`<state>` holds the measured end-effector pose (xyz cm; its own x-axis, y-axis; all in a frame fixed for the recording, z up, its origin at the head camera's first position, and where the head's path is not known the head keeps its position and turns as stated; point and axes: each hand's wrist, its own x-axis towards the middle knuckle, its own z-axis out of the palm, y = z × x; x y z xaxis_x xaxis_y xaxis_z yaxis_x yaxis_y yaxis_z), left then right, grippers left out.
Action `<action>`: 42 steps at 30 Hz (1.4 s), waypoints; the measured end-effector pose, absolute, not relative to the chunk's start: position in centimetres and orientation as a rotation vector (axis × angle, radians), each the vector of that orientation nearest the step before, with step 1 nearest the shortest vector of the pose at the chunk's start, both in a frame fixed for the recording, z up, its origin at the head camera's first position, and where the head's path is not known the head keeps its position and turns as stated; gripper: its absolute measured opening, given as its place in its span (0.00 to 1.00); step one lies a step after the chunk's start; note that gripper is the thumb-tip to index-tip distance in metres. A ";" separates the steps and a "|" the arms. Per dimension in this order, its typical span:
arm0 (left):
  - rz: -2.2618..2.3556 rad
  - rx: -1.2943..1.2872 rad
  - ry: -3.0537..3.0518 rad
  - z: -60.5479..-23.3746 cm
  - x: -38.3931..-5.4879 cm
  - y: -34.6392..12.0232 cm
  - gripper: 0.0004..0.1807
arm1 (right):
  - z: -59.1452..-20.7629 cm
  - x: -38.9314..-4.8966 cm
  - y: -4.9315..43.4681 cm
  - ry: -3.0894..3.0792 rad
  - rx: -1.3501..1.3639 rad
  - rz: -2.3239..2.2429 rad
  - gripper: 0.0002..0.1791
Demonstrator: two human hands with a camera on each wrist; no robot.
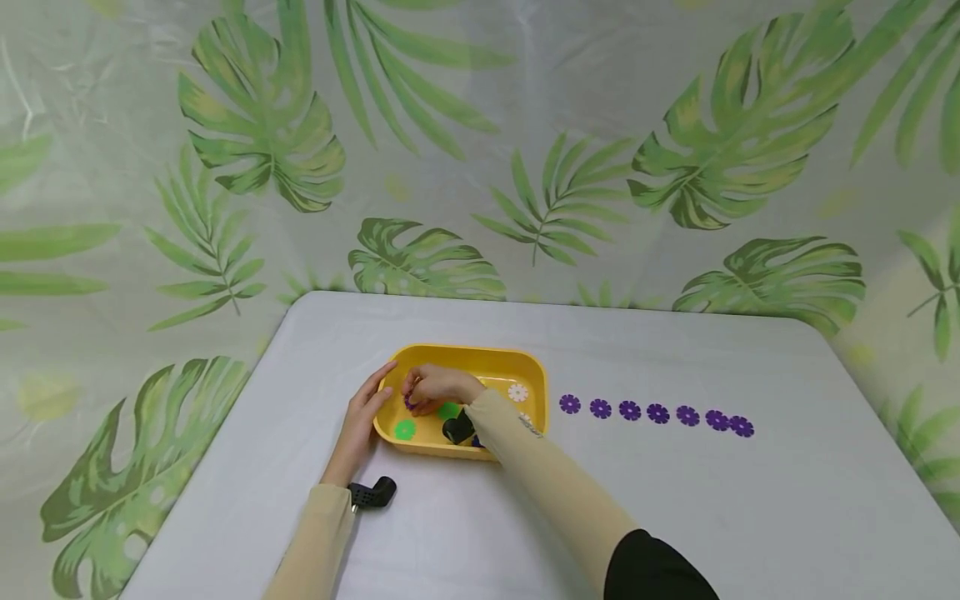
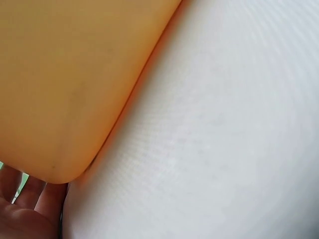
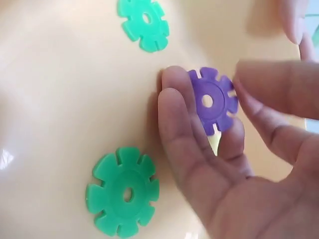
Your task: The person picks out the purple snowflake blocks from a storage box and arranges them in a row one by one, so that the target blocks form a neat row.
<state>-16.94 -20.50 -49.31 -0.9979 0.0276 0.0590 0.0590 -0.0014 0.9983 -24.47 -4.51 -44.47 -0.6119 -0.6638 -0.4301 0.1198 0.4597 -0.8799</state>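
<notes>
My right hand (image 1: 438,386) reaches down into a yellow tray (image 1: 472,354). It pinches a purple notched flower-shaped disc (image 3: 213,99) between thumb and fingers, close over the tray's floor. Two green discs of the same kind, one nearer (image 3: 124,193) and one farther (image 3: 145,22), lie beside the fingers in the right wrist view. At the tray's left end, my left hand (image 1: 365,417) holds the rim, its thumb over the edge. The left wrist view shows mostly the tray's outer wall (image 2: 75,89), with some left-hand fingers (image 2: 32,194) behind its corner.
To the right of the tray, several purple discs (image 1: 629,410) lie in a row on the white table (image 1: 675,500), the last two overlapping. White discs (image 1: 517,392) sit in the tray's right part. A leaf-patterned curtain (image 1: 450,167) hangs behind the table.
</notes>
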 end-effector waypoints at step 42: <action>-2.240 -0.092 -2.163 -50.4 -17.2 -21.2 0.23 | -44.9 -19.9 38.4 2.288 -0.040 -1.475 0.19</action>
<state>-17.24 -21.19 -50.35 -0.9979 0.0221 0.0607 0.0599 -0.0357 0.9976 -19.87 38.45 -44.93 -0.9131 -0.2437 -0.3270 0.1971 0.4383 -0.8770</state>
